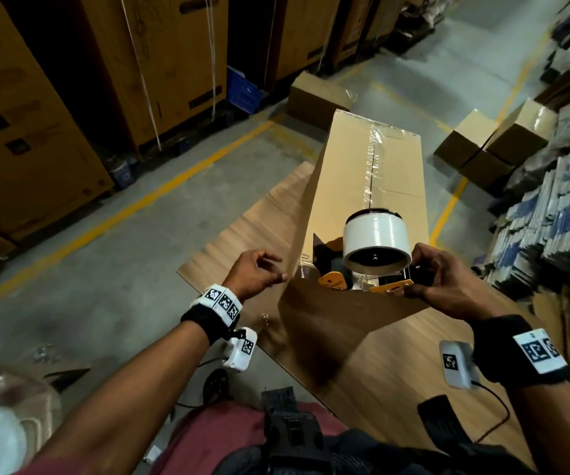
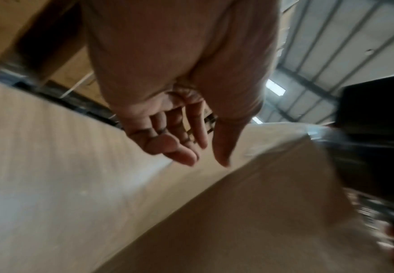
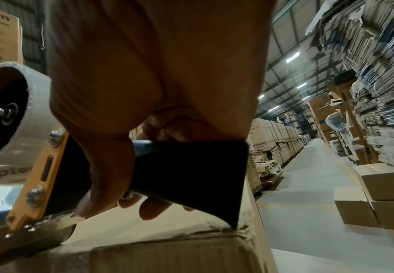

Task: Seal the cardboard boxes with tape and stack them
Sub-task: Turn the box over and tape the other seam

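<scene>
A long cardboard box (image 1: 352, 173) stands before me, clear tape running along its top seam. My right hand (image 1: 448, 286) grips the black handle (image 3: 186, 177) of an orange tape dispenser (image 1: 372, 265), which carries a white tape roll (image 1: 376, 238) and sits at the box's near end. The right hand (image 3: 144, 110) wraps the handle, thumb down by the metal blade (image 3: 41, 229). My left hand (image 1: 259, 272) hovers left of the box's near corner, fingers loosely curled and holding nothing. In the left wrist view the left hand (image 2: 182, 140) hangs relaxed above the box (image 2: 214, 221).
Flat cardboard sheets (image 1: 242, 241) lie under the box. Sealed small boxes sit on the floor at the back (image 1: 317, 97) and at right (image 1: 495, 142). Tall cartons (image 1: 37, 114) line the left, stacks of flattened cartons (image 1: 557, 186) the right. Yellow floor lines (image 1: 139, 204) mark an aisle.
</scene>
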`<state>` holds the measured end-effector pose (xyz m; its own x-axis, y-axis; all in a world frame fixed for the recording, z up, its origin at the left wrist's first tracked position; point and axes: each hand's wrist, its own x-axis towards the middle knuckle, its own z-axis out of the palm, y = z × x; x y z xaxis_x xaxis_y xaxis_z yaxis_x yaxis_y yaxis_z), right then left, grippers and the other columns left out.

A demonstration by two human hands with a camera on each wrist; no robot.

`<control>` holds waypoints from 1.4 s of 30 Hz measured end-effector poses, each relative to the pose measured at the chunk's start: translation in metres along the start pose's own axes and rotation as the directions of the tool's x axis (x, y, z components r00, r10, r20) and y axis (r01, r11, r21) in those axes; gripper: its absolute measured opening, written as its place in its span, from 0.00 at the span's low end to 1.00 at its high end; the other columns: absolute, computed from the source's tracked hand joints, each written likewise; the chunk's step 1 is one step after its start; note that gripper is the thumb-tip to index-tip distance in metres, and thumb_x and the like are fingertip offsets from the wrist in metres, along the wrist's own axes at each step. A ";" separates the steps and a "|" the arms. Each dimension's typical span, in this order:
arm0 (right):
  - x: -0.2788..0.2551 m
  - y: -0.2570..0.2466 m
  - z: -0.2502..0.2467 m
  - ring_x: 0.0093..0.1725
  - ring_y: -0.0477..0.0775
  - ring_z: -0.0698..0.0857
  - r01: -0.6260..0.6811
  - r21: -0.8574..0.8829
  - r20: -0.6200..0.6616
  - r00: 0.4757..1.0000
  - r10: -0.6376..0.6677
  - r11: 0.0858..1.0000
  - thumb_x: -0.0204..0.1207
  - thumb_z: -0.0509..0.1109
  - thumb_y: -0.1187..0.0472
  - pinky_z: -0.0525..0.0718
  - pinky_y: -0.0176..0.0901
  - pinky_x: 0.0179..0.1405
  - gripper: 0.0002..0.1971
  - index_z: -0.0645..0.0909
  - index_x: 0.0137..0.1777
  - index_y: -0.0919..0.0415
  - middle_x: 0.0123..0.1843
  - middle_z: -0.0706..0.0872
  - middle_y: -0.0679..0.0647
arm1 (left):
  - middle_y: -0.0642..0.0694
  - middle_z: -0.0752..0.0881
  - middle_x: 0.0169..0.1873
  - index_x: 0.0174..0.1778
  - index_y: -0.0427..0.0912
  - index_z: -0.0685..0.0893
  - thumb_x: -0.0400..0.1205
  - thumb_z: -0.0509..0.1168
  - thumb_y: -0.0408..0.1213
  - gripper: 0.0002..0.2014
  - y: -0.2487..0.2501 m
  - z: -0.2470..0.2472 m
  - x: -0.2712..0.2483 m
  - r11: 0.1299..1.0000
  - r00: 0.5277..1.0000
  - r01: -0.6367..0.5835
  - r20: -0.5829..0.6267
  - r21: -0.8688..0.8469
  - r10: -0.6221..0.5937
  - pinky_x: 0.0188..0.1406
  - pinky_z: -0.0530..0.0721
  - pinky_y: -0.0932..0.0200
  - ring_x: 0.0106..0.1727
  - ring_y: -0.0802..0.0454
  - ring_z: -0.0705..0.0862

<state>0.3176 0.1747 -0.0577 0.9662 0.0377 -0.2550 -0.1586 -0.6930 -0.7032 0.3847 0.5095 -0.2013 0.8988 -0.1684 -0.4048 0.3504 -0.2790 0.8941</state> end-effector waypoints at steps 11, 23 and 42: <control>-0.006 -0.011 0.000 0.27 0.34 0.77 0.043 0.004 -0.022 0.999 -0.043 0.999 0.65 0.85 0.77 0.72 0.27 0.29 0.17 0.78 0.45 0.72 0.31 0.83 0.51 | 0.50 0.85 0.74 0.80 0.43 0.81 0.64 0.90 0.49 0.47 0.148 0.015 -0.060 0.706 0.732 -0.680 0.246 0.200 0.635 0.78 0.75 0.64 0.75 0.62 0.80; -0.001 0.010 -0.001 0.38 0.47 0.84 0.064 0.116 0.000 0.998 -0.064 0.991 0.63 0.87 0.76 0.81 0.42 0.39 0.21 0.77 0.42 0.63 0.35 0.87 0.52 | 0.59 0.92 0.59 0.66 0.50 0.92 0.55 0.91 0.54 0.41 0.173 0.008 -0.037 0.786 0.805 -0.577 0.320 0.222 0.500 0.73 0.79 0.58 0.66 0.67 0.85; -0.001 0.016 0.002 0.43 0.53 0.91 0.062 0.107 -0.036 0.998 -0.059 0.992 0.63 0.88 0.74 0.85 0.47 0.45 0.20 0.80 0.43 0.59 0.40 0.91 0.56 | 0.50 0.80 0.80 0.90 0.41 0.64 0.69 0.85 0.55 0.57 0.117 -0.003 -0.051 0.743 0.770 -0.636 0.245 0.210 0.590 0.87 0.68 0.55 0.82 0.65 0.73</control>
<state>0.3140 0.1650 -0.0705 0.9804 0.0526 -0.1896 -0.1191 -0.6082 -0.7848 0.3810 0.4882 -0.0760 0.8338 -0.5257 0.1688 -0.3665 -0.2983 0.8813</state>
